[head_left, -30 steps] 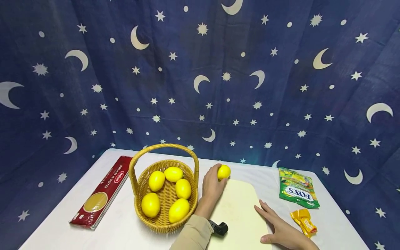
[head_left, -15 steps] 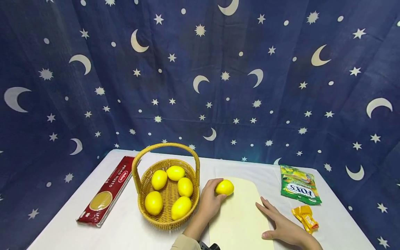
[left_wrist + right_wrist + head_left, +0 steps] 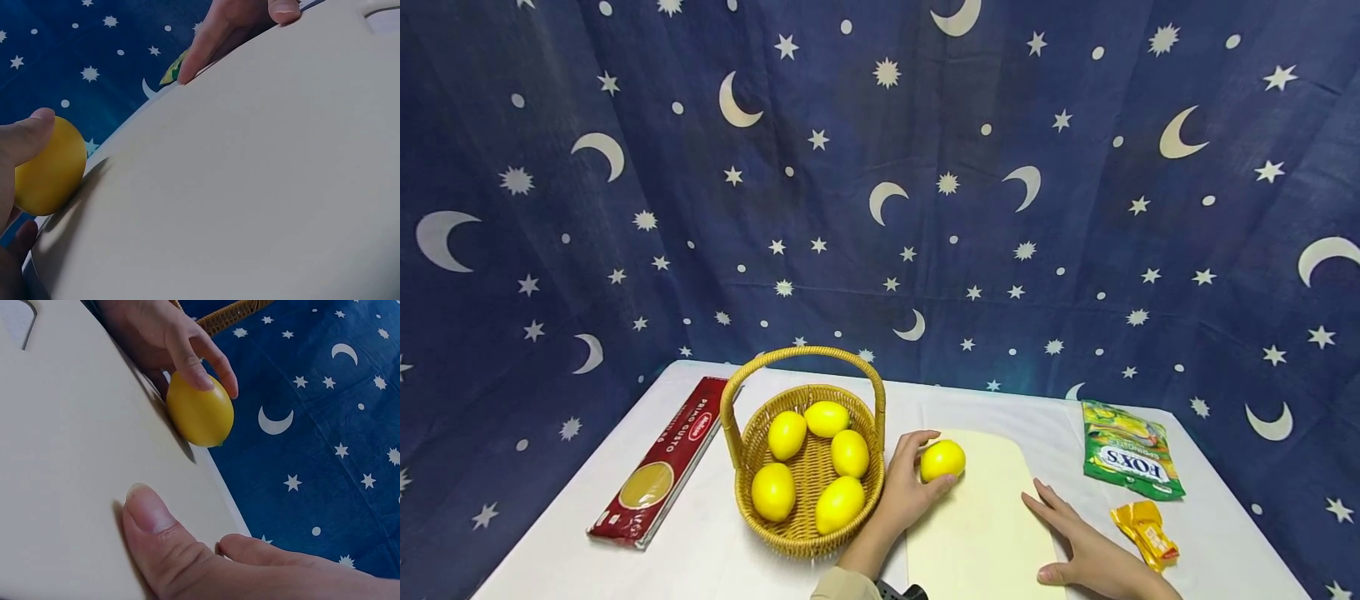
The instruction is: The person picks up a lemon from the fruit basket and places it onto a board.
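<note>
A yellow lemon (image 3: 943, 461) is at the far left part of a cream cutting board (image 3: 977, 525). My left hand (image 3: 908, 483) holds it from the left, thumb on the near side and fingers on the far side. In the left wrist view the thumb presses on the lemon (image 3: 53, 169), which casts a shadow on the board. My right hand (image 3: 1093, 546) rests at the board's right edge with fingers straight and spread. In the right wrist view its thumb (image 3: 150, 512) lies on the board's surface.
A wicker basket (image 3: 808, 542) with several lemons and a tall handle stands left of the board. Farther left lies a red pasta pack (image 3: 662, 467). On the right are a green sweets bag (image 3: 1131, 450) and an orange wrapper packet (image 3: 1146, 533). A starry curtain (image 3: 880, 208) hangs behind.
The left hand has brought the lemon nearer from beyond the board's far edge onto the board. My right hand has stayed at the board's right edge. The head view has shifted slightly.
</note>
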### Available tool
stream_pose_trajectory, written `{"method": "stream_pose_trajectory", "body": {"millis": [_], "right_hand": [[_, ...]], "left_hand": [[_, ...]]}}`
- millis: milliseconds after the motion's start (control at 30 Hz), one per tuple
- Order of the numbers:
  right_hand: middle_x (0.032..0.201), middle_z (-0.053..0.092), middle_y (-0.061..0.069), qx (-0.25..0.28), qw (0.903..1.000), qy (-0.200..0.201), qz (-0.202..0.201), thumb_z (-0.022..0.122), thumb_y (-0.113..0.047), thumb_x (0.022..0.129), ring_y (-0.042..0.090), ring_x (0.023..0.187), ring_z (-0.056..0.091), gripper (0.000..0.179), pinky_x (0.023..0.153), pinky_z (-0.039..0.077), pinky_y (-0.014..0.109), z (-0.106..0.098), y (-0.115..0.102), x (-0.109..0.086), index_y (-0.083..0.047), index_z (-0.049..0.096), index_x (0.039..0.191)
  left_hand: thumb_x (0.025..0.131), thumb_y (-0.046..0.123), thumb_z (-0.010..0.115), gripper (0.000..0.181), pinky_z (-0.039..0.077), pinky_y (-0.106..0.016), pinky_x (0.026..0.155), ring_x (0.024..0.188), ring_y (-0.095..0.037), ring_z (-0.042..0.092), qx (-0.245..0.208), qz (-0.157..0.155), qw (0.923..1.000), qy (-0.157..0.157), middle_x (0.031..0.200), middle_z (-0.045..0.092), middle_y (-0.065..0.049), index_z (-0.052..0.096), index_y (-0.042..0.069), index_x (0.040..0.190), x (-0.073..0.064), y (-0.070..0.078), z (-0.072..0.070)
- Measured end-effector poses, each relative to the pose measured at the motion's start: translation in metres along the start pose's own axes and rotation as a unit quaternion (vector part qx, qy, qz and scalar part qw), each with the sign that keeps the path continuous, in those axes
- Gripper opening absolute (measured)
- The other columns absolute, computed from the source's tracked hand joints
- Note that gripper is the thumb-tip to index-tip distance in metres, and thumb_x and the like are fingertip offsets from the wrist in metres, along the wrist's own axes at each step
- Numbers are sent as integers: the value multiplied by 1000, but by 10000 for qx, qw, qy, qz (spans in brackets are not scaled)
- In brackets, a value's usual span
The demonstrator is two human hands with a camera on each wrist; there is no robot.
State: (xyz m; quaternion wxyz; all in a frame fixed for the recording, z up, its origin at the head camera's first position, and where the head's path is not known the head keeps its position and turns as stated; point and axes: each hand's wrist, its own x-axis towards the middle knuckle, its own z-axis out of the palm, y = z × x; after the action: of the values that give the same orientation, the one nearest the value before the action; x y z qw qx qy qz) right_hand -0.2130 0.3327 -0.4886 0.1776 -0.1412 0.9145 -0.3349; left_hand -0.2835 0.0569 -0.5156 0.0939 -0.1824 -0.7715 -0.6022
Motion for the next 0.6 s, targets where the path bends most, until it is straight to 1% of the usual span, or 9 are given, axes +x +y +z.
{"method": "stream_pose_trajectory", "body": {"millis": [67, 200, 300, 367, 433, 467, 533, 600], "right_hand": [[157, 2, 26, -4, 10000, 9, 13, 76, -43, 72, 54, 139, 4, 98, 100, 13, 76, 0, 1, 0, -11, 26, 150], [156, 3, 27, -9, 10000, -37, -78, 75, -42, 73, 55, 137, 4, 96, 100, 14, 76, 1, 0, 1, -11, 26, 150], [155, 4, 30, -84, 9995, -38, -308, 74, -41, 75, 57, 136, 6, 94, 98, 16, 77, 2, 1, 2, -9, 27, 150], [155, 5, 30, -141, 9993, -22, -358, 74, -41, 76, 57, 135, 7, 93, 98, 17, 76, 2, 2, 3, -10, 27, 150], [155, 5, 30, -108, 9994, -25, -323, 74, -40, 76, 58, 135, 6, 93, 97, 16, 77, 2, 3, 4, -9, 27, 149], [154, 4, 31, -105, 9995, -40, -293, 74, -40, 76, 58, 135, 6, 93, 97, 16, 77, 1, 4, 4, -8, 27, 149], [155, 3, 30, -38, 9999, -67, -83, 75, -40, 75, 58, 136, 5, 94, 98, 15, 77, 1, 5, 4, -9, 27, 149], [155, 2, 30, 18, 9999, -92, 43, 76, -40, 74, 58, 136, 4, 96, 98, 14, 77, 1, 6, 5, -8, 26, 149]], "left_hand": [[75, 21, 81, 61, 46, -34, 97, 116, -24, 56, 46, 4, 10000, -31, 126, 50, -3, 53, 16, 129, -1, 1, 0], [74, 24, 81, 61, 46, -33, 93, 110, -19, 56, 252, 134, 9996, -45, 127, 51, -1, 53, 19, 128, -4, 2, -3], [73, 26, 81, 61, 45, -33, 96, 113, -17, 53, 525, 266, 9983, -38, 129, 50, 1, 54, 20, 127, -6, 4, -6], [74, 27, 81, 60, 44, -35, 99, 119, -16, 50, 789, 330, 9963, -61, 131, 49, 3, 54, 21, 127, -7, 11, -8], [74, 30, 79, 59, 43, -34, 101, 124, -14, 46, 1190, 370, 9921, -164, 133, 47, 6, 54, 23, 127, -8, 25, -11], [76, 32, 78, 58, 43, -35, 102, 125, -14, 45, 1467, 444, 9878, -265, 134, 46, 7, 54, 25, 127, -9, 34, -13], [78, 36, 76, 53, 44, -34, 100, 125, -12, 45, 2008, 668, 9757, -572, 134, 47, 8, 55, 29, 126, -10, 58, -22], [81, 39, 73, 47, 44, -32, 100, 123, -9, 47, 2360, 988, 9621, -941, 132, 50, 11, 57, 30, 123, -10, 83, -38]]}}
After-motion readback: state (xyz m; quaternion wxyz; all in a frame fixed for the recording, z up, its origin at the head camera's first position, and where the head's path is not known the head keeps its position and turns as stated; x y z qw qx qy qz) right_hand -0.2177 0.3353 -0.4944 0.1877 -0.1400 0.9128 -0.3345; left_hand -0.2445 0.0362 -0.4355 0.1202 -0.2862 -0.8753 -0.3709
